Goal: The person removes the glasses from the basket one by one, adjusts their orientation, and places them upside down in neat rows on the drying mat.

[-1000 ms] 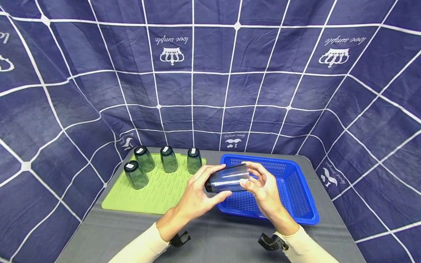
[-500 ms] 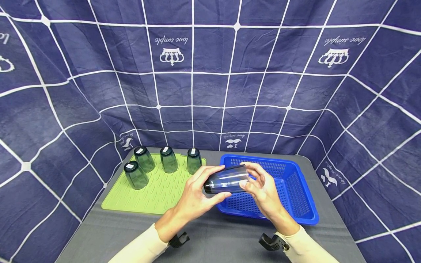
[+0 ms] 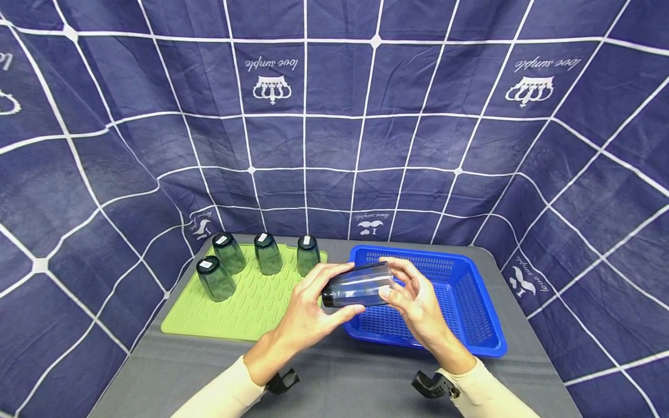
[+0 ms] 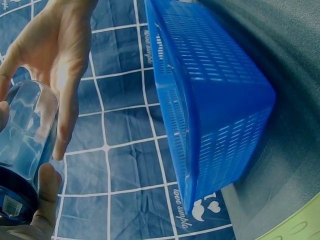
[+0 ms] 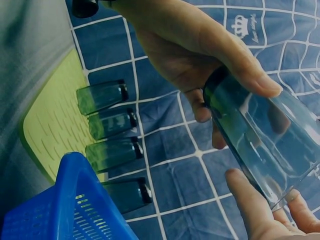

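Note:
A smoky blue-grey drinking glass (image 3: 359, 285) is held on its side above the near left part of the blue basket. My left hand (image 3: 308, 307) grips its dark base end from the left, thumb below and fingers over the top. At the rim end my right hand (image 3: 418, 302) pinches it between thumb and fingers. A small white label shows on the base (image 4: 14, 207) in the left wrist view. Seen from the right wrist, the clear glass wall (image 5: 270, 145) spans the gap between both hands.
Several matching glasses (image 3: 268, 255) stand upside down, labels up, on a lime-green ridged drying mat (image 3: 245, 313) at the left. The blue perforated basket (image 3: 488, 325) sits to the right on the grey tabletop (image 3: 360, 383). A dark blue checked cloth (image 3: 334, 145) hangs behind.
Both hands and the glass have drifted very slightly left, and the reflections on the glass differ. Both grips look the same; the standing glasses and basket stay put.

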A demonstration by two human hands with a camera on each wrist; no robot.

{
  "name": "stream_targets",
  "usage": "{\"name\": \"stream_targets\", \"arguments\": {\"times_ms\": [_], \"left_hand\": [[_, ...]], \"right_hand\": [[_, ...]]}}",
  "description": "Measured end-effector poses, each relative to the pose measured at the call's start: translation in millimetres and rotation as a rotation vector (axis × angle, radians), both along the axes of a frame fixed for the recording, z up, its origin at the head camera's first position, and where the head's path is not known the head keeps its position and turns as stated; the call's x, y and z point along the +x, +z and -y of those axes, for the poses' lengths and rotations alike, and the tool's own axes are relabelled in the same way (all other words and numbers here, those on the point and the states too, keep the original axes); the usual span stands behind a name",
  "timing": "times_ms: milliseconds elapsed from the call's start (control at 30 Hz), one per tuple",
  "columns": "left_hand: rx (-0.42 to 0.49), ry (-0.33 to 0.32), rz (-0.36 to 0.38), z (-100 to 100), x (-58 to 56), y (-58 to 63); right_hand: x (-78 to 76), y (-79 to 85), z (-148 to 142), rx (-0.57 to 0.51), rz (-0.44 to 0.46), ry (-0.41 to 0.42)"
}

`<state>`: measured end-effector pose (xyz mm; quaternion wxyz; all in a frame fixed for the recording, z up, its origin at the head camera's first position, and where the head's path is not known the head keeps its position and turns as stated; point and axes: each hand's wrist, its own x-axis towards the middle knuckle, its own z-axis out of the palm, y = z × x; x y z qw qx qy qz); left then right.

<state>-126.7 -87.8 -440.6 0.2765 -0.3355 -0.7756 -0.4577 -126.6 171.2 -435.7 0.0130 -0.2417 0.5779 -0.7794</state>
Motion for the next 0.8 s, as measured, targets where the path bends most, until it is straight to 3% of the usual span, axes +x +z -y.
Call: {"name": "stream_targets", "arguments": {"times_ms": [367, 633, 800], "left_hand": [[0.017, 0.003, -0.002, 5, 0.2, -0.4], [0.016, 0.051, 0.001, 15, 0.3, -1.6], [0.006, 0.078, 0.007, 22, 0.6, -1.7]], "right_hand": [[0.7, 0.6, -6, 0.057, -0.020, -0.048], [-3.4, 2.2, -15, 0.042, -0.097, -0.081], [-3.7, 2.2, -21, 0.047, -0.099, -0.127]]}}
